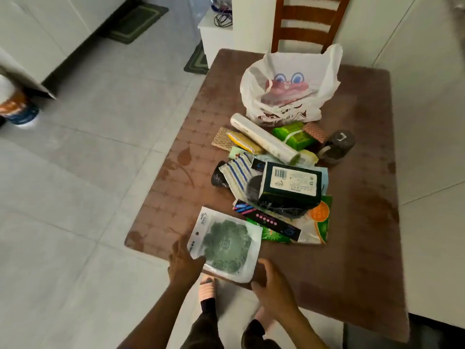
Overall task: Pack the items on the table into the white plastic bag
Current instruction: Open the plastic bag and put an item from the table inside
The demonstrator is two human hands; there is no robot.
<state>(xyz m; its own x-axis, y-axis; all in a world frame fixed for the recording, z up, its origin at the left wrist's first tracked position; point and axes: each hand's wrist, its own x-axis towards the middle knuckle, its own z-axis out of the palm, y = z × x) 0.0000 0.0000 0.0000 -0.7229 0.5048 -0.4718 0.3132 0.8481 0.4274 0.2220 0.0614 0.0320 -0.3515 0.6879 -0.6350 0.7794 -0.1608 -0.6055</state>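
Observation:
A white plastic bag with a cartoon face stands open at the far end of the brown table. In front of it lies a pile of items: a white roll, a green packet, a dark jar, a dark box with a barcode label and several flat packets. At the near edge lies a white pouch holding a green doily. My left hand grips the pouch's left edge with the thumb on top. My right hand holds its near right corner.
A wooden chair stands behind the table. A white cabinet with cables on it sits at the far left of the table. Green mats lie on the tiled floor. My slippered feet are under the near edge.

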